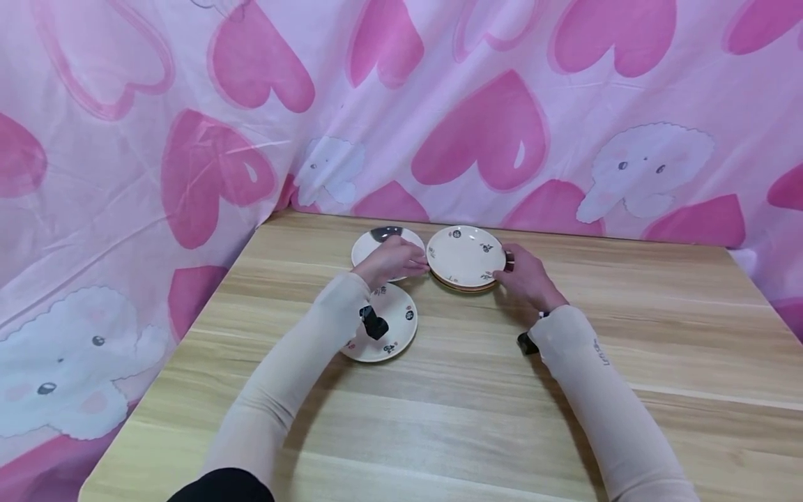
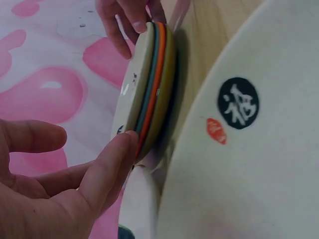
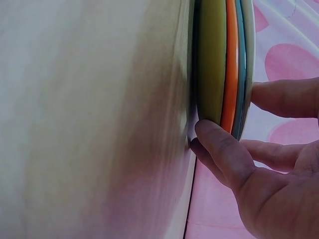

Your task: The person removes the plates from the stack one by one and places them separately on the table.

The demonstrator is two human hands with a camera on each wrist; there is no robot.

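A stack of plates (image 1: 465, 256) stands at the back of the table, with a cream patterned plate on top. Its teal, orange and olive layers (image 3: 212, 64) show beneath in the wrist views. My right hand (image 1: 528, 277) grips the right side of the stack, thumb at the top rim and fingers against the lower edge. At the opposite side, the fingers of my left hand (image 1: 392, 262) touch the stack's edge with the thumb held apart. Under the left hand lies a white plate with a dark patch (image 1: 366, 245). A cream patterned plate (image 2: 274, 149) lies nearer, partly hidden by the left forearm.
The wooden table (image 1: 477, 411) carries all the plates. A pink heart-patterned cloth (image 1: 514, 139) hangs along its back and left edges, close behind the stack. Small black wrist cameras (image 1: 374, 323) sit below both hands, the left one above the near plate.
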